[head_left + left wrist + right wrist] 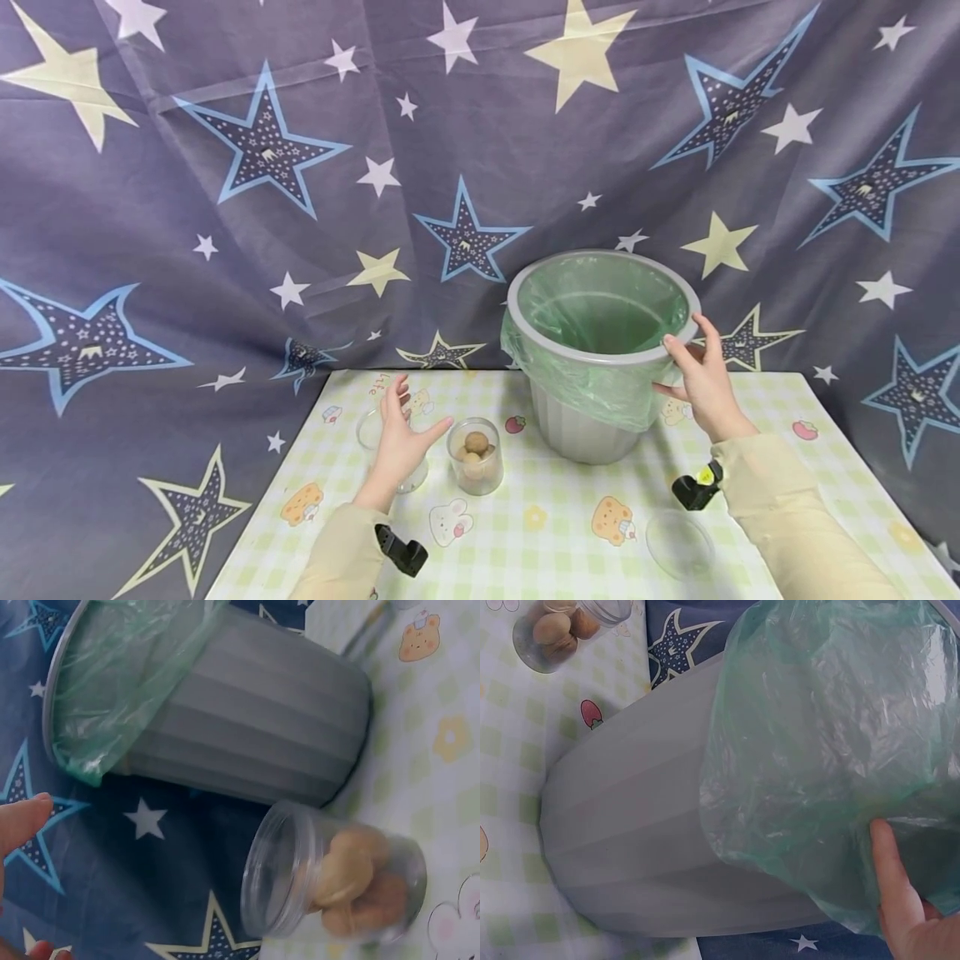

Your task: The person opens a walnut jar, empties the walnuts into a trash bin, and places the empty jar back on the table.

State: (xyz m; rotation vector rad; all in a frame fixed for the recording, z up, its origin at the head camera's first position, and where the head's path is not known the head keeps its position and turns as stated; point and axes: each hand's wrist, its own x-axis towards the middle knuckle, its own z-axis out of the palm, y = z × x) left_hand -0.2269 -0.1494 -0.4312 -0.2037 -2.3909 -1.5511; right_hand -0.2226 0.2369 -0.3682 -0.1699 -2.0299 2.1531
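- The right hand (701, 385) holds the bin (581, 429) at its right rim, fingers spread along the edge and thumb pressing the green bag (600, 387) against the grey wall, as the right wrist view shows
- The left hand (397, 437) is open, fingers straight and apart, holding nothing; it hovers over an empty clear jar (369, 429), and whether it touches the jar cannot be told
- The bin stands upright toward the back of the table (540, 550), touching nothing else, with its bag folded out over the rim
- Judgement: 1 hand on 1 side of a light bin can tip it, so the grip should stay low on the rim and press bag and wall together, or the liner may slide off
- Judgement: any shift of the bin should be slow and level
- A second jar (475, 457) with round brown balls inside stands just right of the left hand, between it and the bin, near the bin's base
- A clear lid (678, 543) lies flat near the front edge, below the right forearm
- Judgement: the filled jar is the thing most in the way if the bin moves left; the lid is well apart from the bin
- A star-printed cloth (262, 150) hangs behind the table
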